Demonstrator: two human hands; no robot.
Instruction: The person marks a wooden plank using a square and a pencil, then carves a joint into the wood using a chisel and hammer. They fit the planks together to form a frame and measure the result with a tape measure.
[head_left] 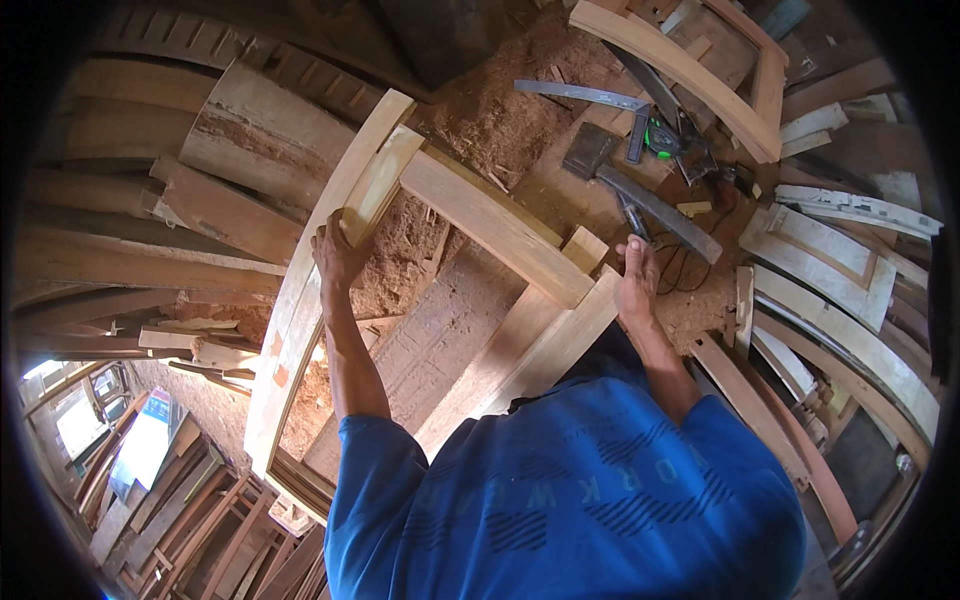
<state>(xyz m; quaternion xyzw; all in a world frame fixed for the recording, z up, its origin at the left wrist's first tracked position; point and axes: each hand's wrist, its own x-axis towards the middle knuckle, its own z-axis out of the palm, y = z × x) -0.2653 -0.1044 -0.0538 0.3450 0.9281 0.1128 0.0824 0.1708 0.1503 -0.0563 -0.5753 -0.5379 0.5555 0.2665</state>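
A pale wooden frame (pixel 285 330) lies before me, its long outer rail curving along the left. My left hand (pixel 340 252) is closed over that rail, fingers wrapped on its edge. A cross rail (pixel 490 225) joins the long rail to a near board (pixel 560 345) beside my body. At the right end of the near board is my right hand (pixel 638 280), thumb up and fingers curled. A dark slim tool (pixel 632 216) meets its thumb tip; whether the hand holds it is unclear.
Beyond my right hand lie a mallet (pixel 655 210), a try square (pixel 580 95) and a green-and-black tape measure (pixel 661 138). Sawdust (pixel 520 105) covers the ground. Stacked boards (pixel 150 255) fill the left; wooden frame pieces (pixel 830 260) crowd the right. Another frame (pixel 690 80) stands at upper right.
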